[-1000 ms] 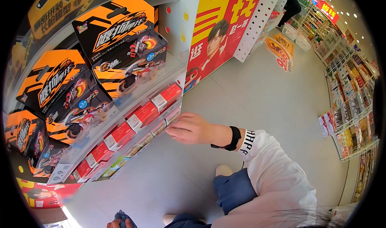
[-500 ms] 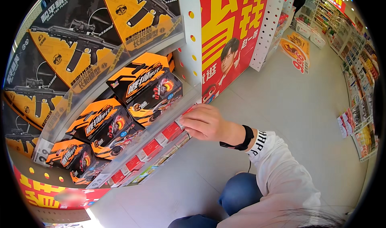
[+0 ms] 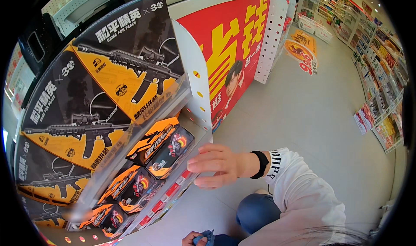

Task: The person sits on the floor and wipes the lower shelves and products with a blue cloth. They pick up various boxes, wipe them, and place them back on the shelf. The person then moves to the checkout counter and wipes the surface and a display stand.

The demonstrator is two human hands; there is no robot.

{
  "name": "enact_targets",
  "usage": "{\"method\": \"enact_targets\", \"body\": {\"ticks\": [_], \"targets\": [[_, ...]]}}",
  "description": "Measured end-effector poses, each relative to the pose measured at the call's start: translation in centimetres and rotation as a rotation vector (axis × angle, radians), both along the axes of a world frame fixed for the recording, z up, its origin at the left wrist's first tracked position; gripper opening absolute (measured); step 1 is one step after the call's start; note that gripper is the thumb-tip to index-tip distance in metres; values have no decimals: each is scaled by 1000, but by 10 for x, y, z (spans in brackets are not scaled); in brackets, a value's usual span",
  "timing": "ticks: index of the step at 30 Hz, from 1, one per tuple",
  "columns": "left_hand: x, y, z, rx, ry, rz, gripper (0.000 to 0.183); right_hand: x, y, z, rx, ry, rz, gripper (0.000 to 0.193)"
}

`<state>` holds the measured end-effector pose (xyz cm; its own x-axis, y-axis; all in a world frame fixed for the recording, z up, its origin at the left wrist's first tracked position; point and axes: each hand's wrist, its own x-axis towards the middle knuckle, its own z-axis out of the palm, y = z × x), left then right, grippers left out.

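My right hand (image 3: pixel 213 166) reaches to the shelf's front edge with its fingers stretched and slightly apart, and nothing shows in it. Its fingertips are at or right beside the clear strip with red and white price labels (image 3: pixel 171 190); whether they touch cannot be told. Just behind the strip, several orange-and-black boxes (image 3: pixel 168 153) stand in a row on the shelf. Low in the picture my left hand (image 3: pixel 189 239) is closed around a crumpled blue-grey cloth (image 3: pixel 207 236).
Large black-and-yellow toy rifle boxes (image 3: pixel 130 57) stand on the tier above, behind a clear guard. A white perforated end panel (image 3: pixel 197 83) and a red poster board (image 3: pixel 238 42) adjoin the shelf. Across the grey floor (image 3: pixel 277 116) are stocked racks (image 3: pixel 377 85) and white baskets (image 3: pixel 315 28).
The view has shifted, bringing more of the upper rifle boxes into sight. My right hand's fingers, curled at the shelf edge before, are now straighter. My left hand with the cloth has come into view.
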<state>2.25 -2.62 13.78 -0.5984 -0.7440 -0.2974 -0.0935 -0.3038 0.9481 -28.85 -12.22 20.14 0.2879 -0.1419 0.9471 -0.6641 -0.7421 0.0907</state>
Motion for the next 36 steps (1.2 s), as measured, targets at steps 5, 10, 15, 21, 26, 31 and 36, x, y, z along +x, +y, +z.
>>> {"method": "enact_targets", "body": {"ticks": [5, 10, 15, 21, 26, 31, 36], "targets": [[3, -9, -1, 116, -21, -184, 18, 13, 2, 61, 93, -21, 247, 27], [-32, -29, 52, 112, -11, -149, 30, 26, 37, 60, 579, 66, 417, 33], [-82, -45, 108, 86, 128, -9, 42, 10, 75, 75, 1190, 131, 390, 58], [-142, -35, 147, 149, 301, -8, 59, -4, 134, 88, 1316, -476, 188, 42], [-193, -26, 186, 448, -110, -304, 94, -30, 169, 129, 1258, -761, -34, 35], [-266, -34, 257, -69, -184, -125, 28, -80, 200, 208, 1363, -831, -329, 51], [-353, -107, 338, -435, -106, 273, 54, -143, 229, 265, 1355, -828, -481, 51]]}}
